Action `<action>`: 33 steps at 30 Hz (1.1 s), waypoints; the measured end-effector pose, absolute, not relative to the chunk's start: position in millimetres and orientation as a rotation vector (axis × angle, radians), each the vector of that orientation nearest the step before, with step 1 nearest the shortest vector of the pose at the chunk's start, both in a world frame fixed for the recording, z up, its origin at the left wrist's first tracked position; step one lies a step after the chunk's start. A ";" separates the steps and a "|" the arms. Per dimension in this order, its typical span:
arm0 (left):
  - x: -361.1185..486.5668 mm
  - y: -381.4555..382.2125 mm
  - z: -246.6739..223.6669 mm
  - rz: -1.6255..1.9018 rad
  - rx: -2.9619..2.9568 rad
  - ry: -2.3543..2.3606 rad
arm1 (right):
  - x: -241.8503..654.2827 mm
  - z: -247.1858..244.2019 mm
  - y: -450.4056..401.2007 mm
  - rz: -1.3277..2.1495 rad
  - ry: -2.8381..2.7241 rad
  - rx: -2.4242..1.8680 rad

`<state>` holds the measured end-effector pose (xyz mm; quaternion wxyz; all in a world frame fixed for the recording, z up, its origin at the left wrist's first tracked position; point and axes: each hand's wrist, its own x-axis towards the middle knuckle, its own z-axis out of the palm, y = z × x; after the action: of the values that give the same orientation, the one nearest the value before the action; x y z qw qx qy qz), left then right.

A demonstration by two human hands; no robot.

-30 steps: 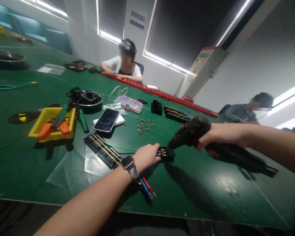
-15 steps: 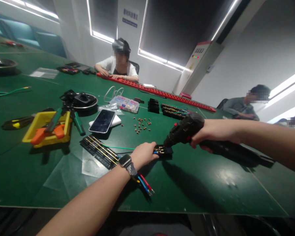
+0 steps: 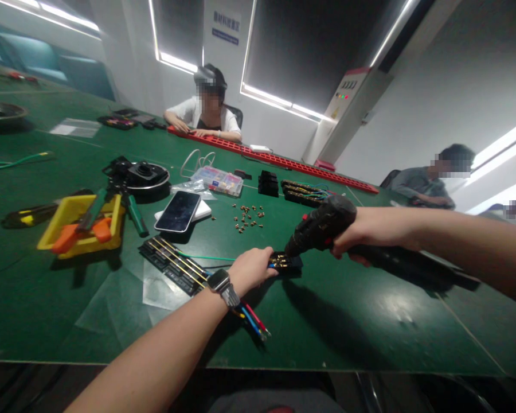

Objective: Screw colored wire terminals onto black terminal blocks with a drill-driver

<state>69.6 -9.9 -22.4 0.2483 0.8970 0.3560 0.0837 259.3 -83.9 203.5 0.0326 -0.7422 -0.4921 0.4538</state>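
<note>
My left hand (image 3: 254,269) is closed on the left end of a black terminal block (image 3: 293,265), holding it against the green table. Brass-coloured contacts show along the block's top. My right hand (image 3: 348,238) grips a black power drill (image 3: 320,226) by its handle. The drill's nose points down and left at the block, and its tip meets or nearly meets the block's far edge; I cannot tell which. Green, blue and red wires (image 3: 254,322) run under and beside my left wrist. A black strip with brass rails (image 3: 172,265) lies left of that hand.
Loose brass screws (image 3: 248,217) are scattered beyond the block. A phone (image 3: 179,211), a yellow tray (image 3: 64,229) with green-handled pliers (image 3: 135,215), and a parts box (image 3: 218,181) stand to the left. More wired blocks (image 3: 303,194) lie behind the drill. Two people sit across the table.
Hardly anything differs. Both hands, the drill and the terminal block keep their places; the whole view has shifted very slightly.
</note>
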 end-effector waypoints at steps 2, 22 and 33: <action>69.7 -9.7 -22.6 0.227 2.450 0.968 | 259.0 203.0 -82.6 1.395 -1.547 -2.274; 67.7 -11.2 -23.5 0.261 2.448 0.954 | 245.0 206.1 -71.7 1.424 -1.645 -2.264; 68.1 -10.8 -25.2 0.257 2.419 0.955 | 244.3 205.6 -71.3 1.397 -1.663 -2.293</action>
<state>68.1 -10.8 -25.2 0.2612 0.8935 0.3527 0.0951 244.3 -71.3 205.6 -0.0080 -0.7261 -0.5265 0.4422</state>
